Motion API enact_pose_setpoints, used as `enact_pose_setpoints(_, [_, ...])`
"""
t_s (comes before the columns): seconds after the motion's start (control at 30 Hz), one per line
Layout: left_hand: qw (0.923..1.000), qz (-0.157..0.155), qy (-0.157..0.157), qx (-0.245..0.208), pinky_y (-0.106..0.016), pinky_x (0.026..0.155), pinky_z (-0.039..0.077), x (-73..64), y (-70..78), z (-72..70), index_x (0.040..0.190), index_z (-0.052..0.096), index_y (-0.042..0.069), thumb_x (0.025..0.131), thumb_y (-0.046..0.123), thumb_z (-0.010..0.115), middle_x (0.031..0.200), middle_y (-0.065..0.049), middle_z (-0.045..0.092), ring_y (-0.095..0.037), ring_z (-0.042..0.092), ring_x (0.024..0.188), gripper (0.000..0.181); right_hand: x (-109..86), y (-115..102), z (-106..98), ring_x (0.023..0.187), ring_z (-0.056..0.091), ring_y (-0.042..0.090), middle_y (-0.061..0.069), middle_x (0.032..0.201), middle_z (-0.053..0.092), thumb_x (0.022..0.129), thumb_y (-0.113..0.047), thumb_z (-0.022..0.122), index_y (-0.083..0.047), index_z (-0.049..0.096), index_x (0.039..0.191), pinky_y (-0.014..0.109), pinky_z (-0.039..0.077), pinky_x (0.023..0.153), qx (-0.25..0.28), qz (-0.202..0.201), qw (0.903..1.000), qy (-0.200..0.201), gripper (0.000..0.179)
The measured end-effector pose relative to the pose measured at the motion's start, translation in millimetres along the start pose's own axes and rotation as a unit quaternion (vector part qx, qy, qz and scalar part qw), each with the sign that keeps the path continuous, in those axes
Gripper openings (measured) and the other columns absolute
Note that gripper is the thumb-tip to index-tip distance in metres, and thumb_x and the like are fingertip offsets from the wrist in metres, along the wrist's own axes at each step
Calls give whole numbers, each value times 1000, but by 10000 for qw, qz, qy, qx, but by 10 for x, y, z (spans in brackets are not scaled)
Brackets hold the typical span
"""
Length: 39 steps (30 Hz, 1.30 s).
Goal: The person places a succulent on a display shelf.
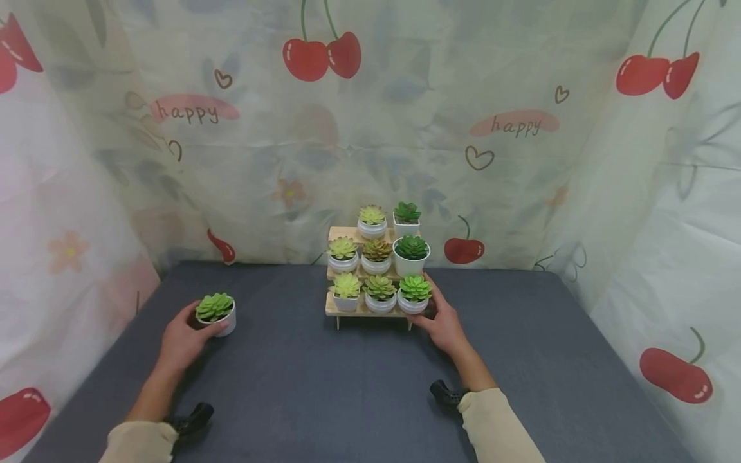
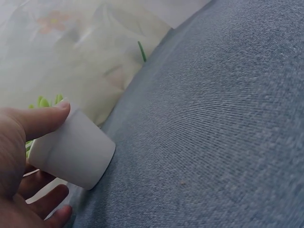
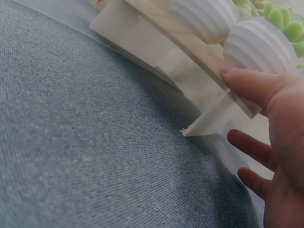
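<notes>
At the left of the table in the head view, my left hand (image 1: 182, 341) grips a green succulent in a round white pot (image 1: 228, 321). In the left wrist view the thumb lies over the rim of this pot (image 2: 76, 149), and its base meets the cloth. My right hand (image 1: 446, 326) holds a bright green succulent in a ribbed white pot (image 1: 413, 305) at the right end of the stand's lowest step. In the right wrist view the thumb presses the side of that pot (image 3: 259, 47); the index finger is mostly hidden.
A three-step wooden stand (image 1: 343, 233) carries several other succulents in white pots, including a dark green one (image 1: 410, 257) on the middle step. Dark grey cloth (image 1: 324, 392) covers the table. Curtains with printed cherries (image 1: 376, 128) surround the back and sides.
</notes>
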<state>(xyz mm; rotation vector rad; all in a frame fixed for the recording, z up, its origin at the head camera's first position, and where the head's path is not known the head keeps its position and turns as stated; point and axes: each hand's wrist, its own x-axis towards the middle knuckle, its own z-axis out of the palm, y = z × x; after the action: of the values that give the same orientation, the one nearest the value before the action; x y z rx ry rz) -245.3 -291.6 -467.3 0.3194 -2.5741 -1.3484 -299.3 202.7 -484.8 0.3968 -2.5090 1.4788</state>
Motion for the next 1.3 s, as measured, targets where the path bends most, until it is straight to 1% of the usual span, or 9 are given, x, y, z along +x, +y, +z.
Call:
enact_pose_setpoints(0.1, [9999, -6, 109, -82, -54, 100, 34, -14, 8, 12, 146, 34, -7, 85, 24, 78, 140, -31, 43, -43, 42, 126, 81, 4, 0, 5, 112, 59, 32, 8, 148, 44, 81, -17, 82, -32, 23, 155, 52, 48, 87, -13, 19, 10000, 7, 96])
enact_pose_setpoints(0.23, [9996, -112, 197, -157, -53, 101, 35, -14, 16, 31, 146, 34, -7, 85, 26, 78, 140, -31, 43, -42, 42, 126, 82, 1, -10, 2, 112, 59, 32, 8, 148, 43, 81, -18, 82, -32, 23, 155, 52, 49, 86, -3, -4, 10000, -16, 96])
enact_pose_setpoints(0.4, [9990, -300, 264, -186, -53, 101, 35, 36, 33, 61, 148, 31, -6, 85, 31, 77, 142, -30, 41, -42, 42, 128, 86, 1, -5, -4, 112, 59, 32, 8, 149, 42, 81, -19, 81, -32, 23, 156, 52, 49, 86, 54, -33, 10000, -28, 95])
enact_pose_setpoints(0.5, [9982, -415, 309, -306, -52, 103, 35, 75, 56, 77, 149, 30, -4, 85, 33, 77, 144, -29, 40, -42, 40, 130, 88, 1, 9, -5, 112, 59, 32, 8, 149, 42, 81, -19, 81, -32, 23, 156, 52, 49, 86, 65, -42, 10000, -18, 95])
enact_pose_setpoints(0.63, [9971, -484, 391, -449, -53, 103, 35, 110, 101, 110, 150, 29, -3, 83, 32, 78, 145, -28, 39, -42, 39, 132, 90, -2, 18, -5, 112, 59, 33, 9, 148, 43, 81, -19, 81, -31, 23, 156, 52, 49, 86, 48, -57, 10000, -5, 95])
enact_pose_setpoints(0.77, [9964, -474, 512, -473, -52, 104, 36, 144, 138, 163, 150, 30, -2, 83, 28, 79, 144, -28, 40, -42, 40, 131, 88, -5, 12, -3, 112, 59, 32, 9, 148, 43, 81, -20, 81, -31, 23, 156, 52, 49, 85, 27, -65, 10000, -6, 95])
enact_pose_setpoints(0.9, [9949, -444, 664, -611, -51, 104, 35, 186, 184, 218, 149, 33, -1, 83, 27, 79, 144, -27, 42, -40, 41, 131, 86, -4, 6, -3, 112, 59, 32, 9, 148, 43, 81, -21, 81, -32, 23, 155, 52, 49, 85, 36, -49, 10000, -19, 95])
enact_pose_setpoints(1.13, [9893, -357, 855, -1128, -48, 104, 36, 249, 265, 322, 147, 37, 0, 83, 23, 79, 142, -25, 45, -38, 42, 130, 80, -6, 8, -4, 113, 58, 33, 9, 149, 42, 82, -21, 81, -31, 23, 156, 52, 50, 85, 78, -58, 9999, -31, 95])
enact_pose_setpoints(1.3, [9855, -324, 907, -1395, -44, 99, 39, 310, 334, 401, 146, 38, 0, 85, 24, 77, 139, -23, 47, -34, 46, 126, 76, 1, 13, -3, 114, 58, 33, 10, 149, 42, 82, -19, 81, -30, 23, 156, 52, 49, 87, 96, -36, 9999, -33, 95])
